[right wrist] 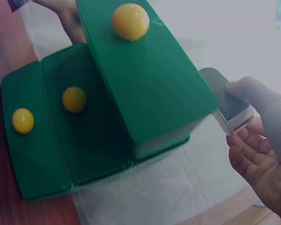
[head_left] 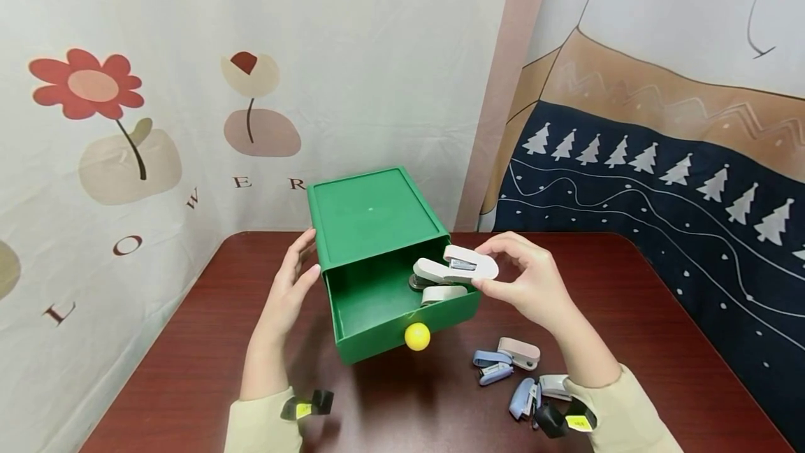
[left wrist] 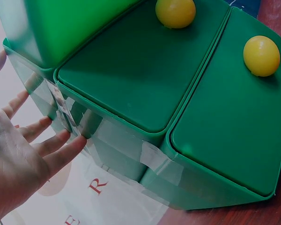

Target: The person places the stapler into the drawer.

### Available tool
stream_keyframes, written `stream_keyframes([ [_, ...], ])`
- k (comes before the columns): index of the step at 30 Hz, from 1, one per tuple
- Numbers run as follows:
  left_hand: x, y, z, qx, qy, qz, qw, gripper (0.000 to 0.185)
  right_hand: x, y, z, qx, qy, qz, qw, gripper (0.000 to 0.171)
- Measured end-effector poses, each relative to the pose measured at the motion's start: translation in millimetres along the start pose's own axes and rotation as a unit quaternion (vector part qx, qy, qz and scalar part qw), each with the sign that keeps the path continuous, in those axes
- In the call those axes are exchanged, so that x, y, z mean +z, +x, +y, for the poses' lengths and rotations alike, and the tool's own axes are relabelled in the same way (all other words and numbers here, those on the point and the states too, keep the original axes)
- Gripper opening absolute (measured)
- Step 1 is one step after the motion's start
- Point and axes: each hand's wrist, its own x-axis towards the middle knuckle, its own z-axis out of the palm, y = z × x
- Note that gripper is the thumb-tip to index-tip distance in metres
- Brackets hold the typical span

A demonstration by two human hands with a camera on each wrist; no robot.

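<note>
A green drawer box (head_left: 371,212) stands at the table's middle, its top drawer (head_left: 367,299) pulled out, a yellow knob (head_left: 417,336) on its front. My left hand (head_left: 295,278) rests with straight fingers against the box's left side (left wrist: 112,140). My right hand (head_left: 518,277) pinches a white stapler (head_left: 459,268) just above the open drawer's right edge. A second light stapler (head_left: 443,293) lies inside the drawer. In the right wrist view the white stapler (right wrist: 227,105) sits between thumb and fingers of my right hand (right wrist: 255,140), beside the drawer front (right wrist: 145,70).
Several small staplers lie on the dark red table (head_left: 189,369) near my right forearm: a pink one (head_left: 519,352), a blue one (head_left: 492,367), another blue (head_left: 523,397). Two lower drawers with yellow knobs (left wrist: 261,55) are closed. Printed cloth hangs behind the table.
</note>
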Motion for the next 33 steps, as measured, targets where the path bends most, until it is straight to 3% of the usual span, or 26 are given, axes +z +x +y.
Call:
stream_keyframes([
  [8,0.3,0.4,1.4,0.0,0.001,0.0,1.0,0.054,21,10,-7,-0.023,0.02,-0.027,0.999,0.037],
  [12,0.5,0.5,1.3,-0.002,0.001,0.001,1.0,0.054,31,14,-11,-0.012,0.026,-0.046,0.999,0.035],
  [33,0.7,0.5,-1.2,0.0,0.004,0.004,1.0,0.053,49,31,-18,0.026,-0.045,-0.126,0.991,0.032],
])
